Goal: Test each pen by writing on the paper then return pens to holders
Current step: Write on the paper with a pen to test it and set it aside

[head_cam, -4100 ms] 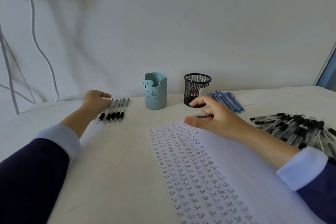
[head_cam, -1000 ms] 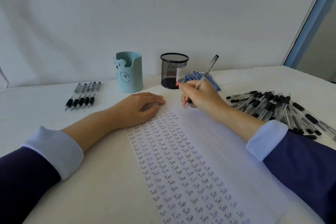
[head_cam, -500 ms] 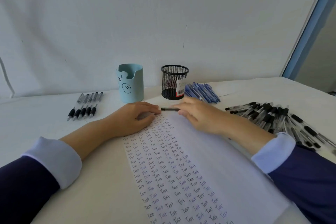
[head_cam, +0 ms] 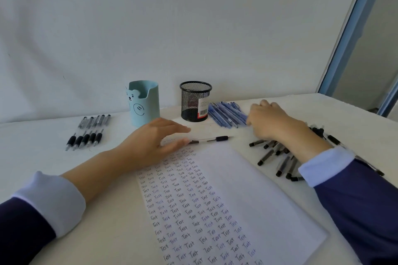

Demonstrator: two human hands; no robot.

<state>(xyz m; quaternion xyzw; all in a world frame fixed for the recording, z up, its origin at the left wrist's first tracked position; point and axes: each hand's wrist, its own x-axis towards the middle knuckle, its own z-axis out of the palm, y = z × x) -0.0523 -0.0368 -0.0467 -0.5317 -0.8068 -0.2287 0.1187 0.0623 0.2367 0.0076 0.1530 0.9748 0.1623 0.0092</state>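
Observation:
A clear pen [head_cam: 210, 139] with a dark grip lies on the table just past the top edge of the paper [head_cam: 254, 180], which is filled with rows of the word "Test". My left hand [head_cam: 155, 142] rests on the paper's top left corner with fingers stretched out, its thumb tip at the pen's left end. My right hand [head_cam: 273, 120] hovers palm down between the blue pens [head_cam: 226, 114] and the black pen pile [head_cam: 277, 157], fingers loosely bent at the blue pens' edge, and no pen shows in it. The light blue bear holder [head_cam: 144, 103] and black mesh holder [head_cam: 195, 101] stand behind.
A neat row of several black-grip pens [head_cam: 88, 133] lies at the far left. A white wall closes off the back of the table. A blue door frame [head_cam: 353, 28] rises at the right, beyond the table's right edge.
My right hand has let go of the pen, which now lies above the paper, and has moved right to the pen piles. My left hand has stretched its fingers toward the pen.

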